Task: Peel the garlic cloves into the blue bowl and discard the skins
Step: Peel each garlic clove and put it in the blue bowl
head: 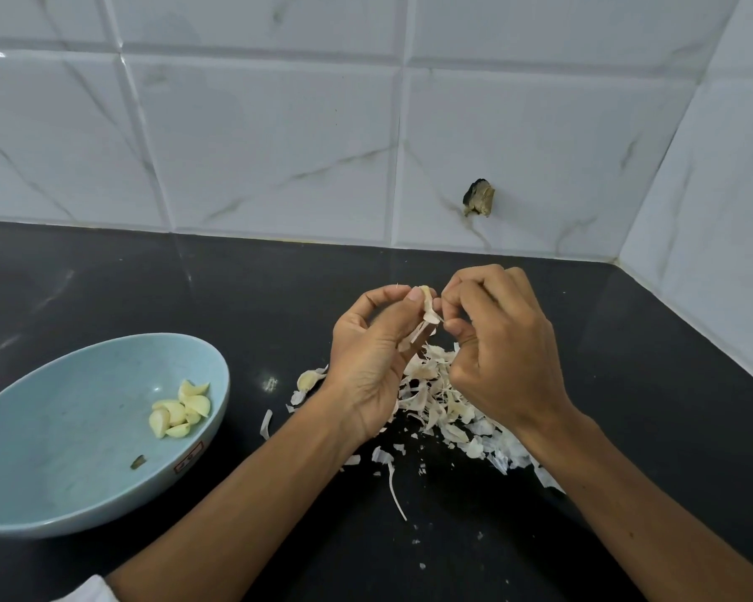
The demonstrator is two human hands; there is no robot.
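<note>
Head view.
- Left hand [366, 367]: raised above the tabletop [627, 362], palm turned inward. Grip pinches a garlic clove [427, 296] between thumb tip and fingertips.
- A skin strip [422, 330], partly loose, hangs down from the clove.
- Right hand [505, 354]: just beside the left, fingers curled. Grip pinches the skin strip at the clove's right side, between thumb and forefinger.
- Skin pile [444, 401]: lies on the tabletop directly under both hands, with scattered flakes and one long thin stem piece nearer the camera.
- One unpeeled clove [307, 380] lies on the tabletop just left of the left wrist.
- Blue bowl [62, 427]: far left on the tabletop, well apart from the hands. Peeled cloves [179, 410] sit clustered near its right wall. A small dark bit [138, 461] lies lower in the bowl.
- Tiled wall [279, 145] behind; a rough hole [479, 197] in one tile.
</note>
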